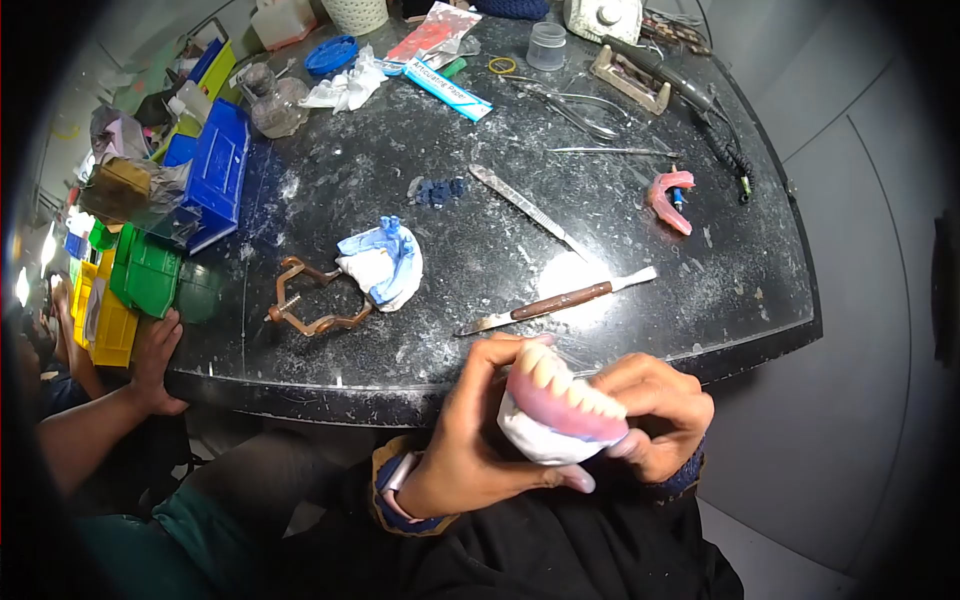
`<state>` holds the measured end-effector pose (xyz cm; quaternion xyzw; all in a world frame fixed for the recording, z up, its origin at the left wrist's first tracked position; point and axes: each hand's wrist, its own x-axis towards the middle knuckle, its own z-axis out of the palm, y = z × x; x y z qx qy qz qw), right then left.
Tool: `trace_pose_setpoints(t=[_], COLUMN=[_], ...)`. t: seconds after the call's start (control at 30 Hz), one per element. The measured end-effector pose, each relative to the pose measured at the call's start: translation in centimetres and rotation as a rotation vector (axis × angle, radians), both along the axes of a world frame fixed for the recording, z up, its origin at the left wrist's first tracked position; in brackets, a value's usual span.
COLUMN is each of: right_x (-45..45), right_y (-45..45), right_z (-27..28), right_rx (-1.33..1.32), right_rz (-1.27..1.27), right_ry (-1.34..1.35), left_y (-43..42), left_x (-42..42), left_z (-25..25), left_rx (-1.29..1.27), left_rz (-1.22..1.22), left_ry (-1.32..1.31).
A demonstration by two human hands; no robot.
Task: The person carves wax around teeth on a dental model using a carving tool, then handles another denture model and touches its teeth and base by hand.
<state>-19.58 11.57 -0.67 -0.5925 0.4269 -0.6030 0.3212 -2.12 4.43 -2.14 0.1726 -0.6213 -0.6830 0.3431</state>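
A denture with a pink base and cream teeth sits on a white plaster cast, just off the table's front edge. My left hand is wrapped round the cast from the left, thumb underneath. On the right, the curled fingers of my right hand grip the denture and cast at their right end. Beyond my hands lies a wax knife with a brown handle. A blue and white cast is attached to a copper-coloured articulator frame on the table.
A scalpel handle, pink wax piece, articulating paper packet and handpiece lie on the black table. Blue and green bins stand left. Another person's hand rests by the left edge.
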Motion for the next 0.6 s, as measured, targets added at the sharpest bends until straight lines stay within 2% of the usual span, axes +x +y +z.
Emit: trace_pose_setpoints(t=[0.03,0.1,0.2,0.47,0.6], right_x=[-0.1,-0.2,0.0,0.2,0.3], right_y=[0.2,0.3,0.6,0.7,0.7], right_z=[0.4,-0.2,-0.3,0.5,0.7], right_rx=[0.041,0.049,0.101,0.161,0.180], right_rz=[0.001,0.032,0.067,0.107,0.126], right_ry=[-0.033,-0.147,-0.274,-0.249,-0.268], left_y=[-0.2,-0.1,-0.8,-0.4,0.1], left_x=[-0.1,0.2,0.8,1.0,0.8], left_z=[-0.5,-0.4,-0.8,-0.6,0.8], left_rx=[-0.002,0.235,0.151,0.207,0.327], left_rz=[-0.019,-0.073,-0.082,-0.032,0.063], left_ry=[0.085,0.217,0.195,0.209,0.105])
